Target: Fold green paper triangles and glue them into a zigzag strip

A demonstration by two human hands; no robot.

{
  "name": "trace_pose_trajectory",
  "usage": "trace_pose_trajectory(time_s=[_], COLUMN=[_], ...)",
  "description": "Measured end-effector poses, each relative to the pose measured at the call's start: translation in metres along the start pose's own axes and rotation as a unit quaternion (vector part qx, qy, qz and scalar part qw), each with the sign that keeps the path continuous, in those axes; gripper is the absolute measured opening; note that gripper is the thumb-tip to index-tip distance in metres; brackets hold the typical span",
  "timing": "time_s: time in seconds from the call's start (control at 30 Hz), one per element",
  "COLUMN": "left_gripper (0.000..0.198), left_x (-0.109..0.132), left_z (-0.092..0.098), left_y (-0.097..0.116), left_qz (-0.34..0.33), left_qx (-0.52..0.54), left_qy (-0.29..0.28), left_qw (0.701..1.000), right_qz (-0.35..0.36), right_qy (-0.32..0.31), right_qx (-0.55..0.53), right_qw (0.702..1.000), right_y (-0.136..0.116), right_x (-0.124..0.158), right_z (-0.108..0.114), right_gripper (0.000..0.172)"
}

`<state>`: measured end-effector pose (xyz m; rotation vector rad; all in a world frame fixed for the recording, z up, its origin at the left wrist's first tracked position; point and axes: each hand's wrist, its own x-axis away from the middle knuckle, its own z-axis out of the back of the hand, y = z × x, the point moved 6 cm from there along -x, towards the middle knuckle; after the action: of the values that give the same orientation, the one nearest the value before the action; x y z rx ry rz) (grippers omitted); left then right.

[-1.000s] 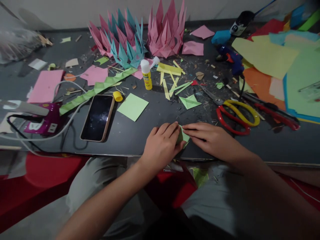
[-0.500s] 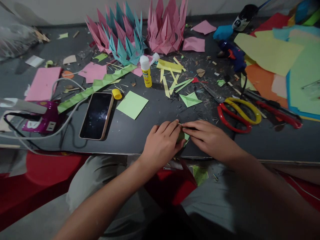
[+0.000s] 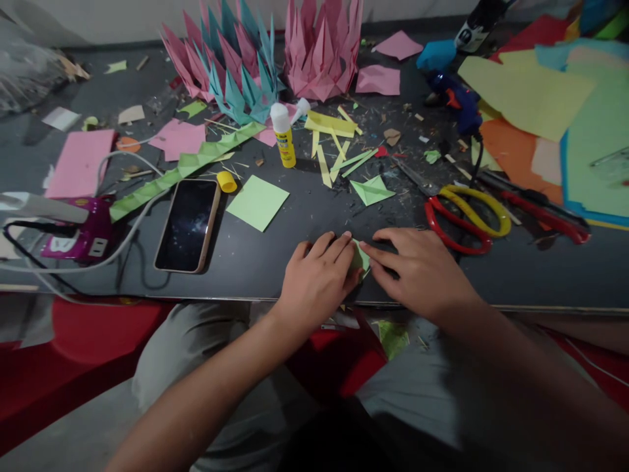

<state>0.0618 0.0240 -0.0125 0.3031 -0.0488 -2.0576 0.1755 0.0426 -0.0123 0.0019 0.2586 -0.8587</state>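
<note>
A small green folded paper piece (image 3: 360,258) lies on the dark table (image 3: 304,216) near its front edge, mostly hidden between my hands. My left hand (image 3: 317,280) rests on its left part with fingers together, pressing it down. My right hand (image 3: 421,270) lies flat at its right, fingers stretched out, fingertips touching the paper's edge. A green paper square (image 3: 257,202) and a folded green triangle (image 3: 372,190) lie just beyond.
A phone (image 3: 188,223) lies left, with a glue bottle (image 3: 284,136), its yellow cap (image 3: 227,181) and a long folded green strip (image 3: 181,169). Pink and teal paper crowns (image 3: 265,62) stand at the back. Red-and-yellow scissors (image 3: 464,216) and coloured sheets (image 3: 555,124) lie right.
My right hand has flattened and spread its fingers beside the green piece. My left hand stays pressed on it. The view has tilted slightly.
</note>
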Motion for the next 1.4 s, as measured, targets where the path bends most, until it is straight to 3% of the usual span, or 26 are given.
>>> trace_pose_trajectory(time_s=[0.13, 0.43, 0.57, 0.7, 0.8, 1.0, 1.1, 1.23, 1.4], left_gripper=[0.038, 0.042, 0.052, 0.061, 0.052, 0.029, 0.025, 0.018, 0.027], left_x=[0.0, 0.0, 0.0, 0.001, 0.003, 0.006, 0.005, 0.001, -0.003], left_z=[-0.001, -0.001, -0.003, -0.003, 0.0, 0.002, 0.003, 0.003, 0.003], left_y=[0.0, -0.008, -0.012, -0.016, -0.015, -0.005, -0.008, -0.022, -0.038], left_qz=[0.008, 0.042, 0.049, 0.07, 0.076, -0.006, -0.012, 0.039, 0.115], left_qx=[-0.004, -0.018, -0.013, 0.0, 0.007, 0.018, 0.047, 0.124, 0.18], left_qy=[-0.024, -0.01, -0.007, 0.01, 0.034, 0.075, 0.073, 0.054, 0.043], left_qw=[1.0, 0.999, 0.999, 0.998, 0.997, 0.997, 0.996, 0.99, 0.976], right_qz=[-0.036, -0.001, -0.018, -0.069, -0.112, -0.096, -0.116, -0.151, -0.157], right_qy=[-0.004, -0.022, -0.018, -0.005, -0.011, -0.02, -0.046, -0.079, -0.096], right_qx=[0.002, 0.032, 0.01, -0.045, -0.102, -0.151, -0.157, -0.187, -0.242], right_qw=[0.999, 0.999, 1.0, 0.997, 0.988, 0.984, 0.98, 0.967, 0.953], right_y=[0.008, 0.0, -0.003, 0.004, 0.011, 0.0, -0.002, 0.001, 0.006], right_x=[0.002, -0.001, -0.006, -0.01, -0.013, -0.025, -0.032, -0.039, -0.044], right_z=[0.007, 0.015, 0.009, -0.002, -0.008, -0.007, -0.009, -0.012, -0.014], right_gripper=[0.021, 0.02, 0.03, 0.023, 0.017, 0.013, 0.011, 0.003, 0.004])
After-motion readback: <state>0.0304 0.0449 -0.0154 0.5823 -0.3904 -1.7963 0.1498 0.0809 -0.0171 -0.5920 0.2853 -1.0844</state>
